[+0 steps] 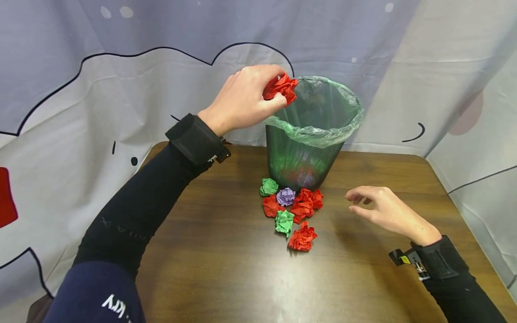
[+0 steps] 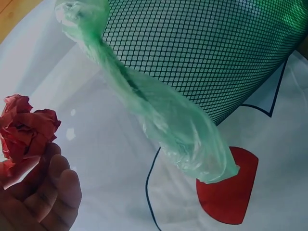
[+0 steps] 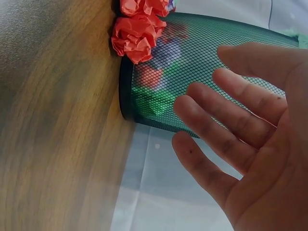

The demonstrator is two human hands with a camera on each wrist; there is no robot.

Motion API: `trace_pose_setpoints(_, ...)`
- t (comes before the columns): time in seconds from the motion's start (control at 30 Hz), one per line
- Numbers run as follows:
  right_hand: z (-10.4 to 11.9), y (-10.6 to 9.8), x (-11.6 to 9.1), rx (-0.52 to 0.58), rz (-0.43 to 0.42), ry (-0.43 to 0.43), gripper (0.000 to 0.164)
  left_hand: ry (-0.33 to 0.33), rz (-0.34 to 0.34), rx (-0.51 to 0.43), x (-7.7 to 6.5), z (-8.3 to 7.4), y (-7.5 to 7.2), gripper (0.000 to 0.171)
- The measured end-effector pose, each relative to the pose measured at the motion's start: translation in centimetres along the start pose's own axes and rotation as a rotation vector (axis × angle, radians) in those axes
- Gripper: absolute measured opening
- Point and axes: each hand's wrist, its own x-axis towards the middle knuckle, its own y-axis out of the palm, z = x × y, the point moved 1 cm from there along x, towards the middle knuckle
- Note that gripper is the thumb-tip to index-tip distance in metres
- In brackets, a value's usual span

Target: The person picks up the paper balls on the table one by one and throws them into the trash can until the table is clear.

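Observation:
My left hand (image 1: 248, 96) pinches a crumpled red paper ball (image 1: 281, 88) between thumb and fingers, at the left rim of a black mesh wastebasket (image 1: 300, 163). In the left wrist view the same red paper ball (image 2: 29, 127) sits at the fingertips, beside the green bag's edge. A green plastic liner (image 1: 323, 134) is folded over the basket's rim. To the right, my right hand (image 1: 379, 206) hovers above the table with loosely bent fingers and holds nothing. The right wrist view shows that hand (image 3: 240, 125) before the basket, with coloured paper showing through the mesh.
On the wooden table (image 1: 218, 260), in front of the basket, lie crumpled balls: a purple one (image 1: 286, 196), green ones (image 1: 284, 222) and several red ones (image 1: 303, 237). A patterned white and lilac curtain (image 1: 133, 94) hangs behind the table.

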Motion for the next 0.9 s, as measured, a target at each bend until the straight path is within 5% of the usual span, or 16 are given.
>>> trace_pose_setpoints(0.33, 0.0, 0.0, -0.2, 0.006, -0.025, -0.012, 0.023, -0.104, 0.063, 0.034, 1.9, 0.2, -0.6, 0.049)
trace_pose_setpoints(0.9, -0.3, 0.2, -0.7, 0.024, -0.029, 0.024, 0.021, -0.188, 0.165, 0.119, 4.7, 0.9, -0.1, 0.057)
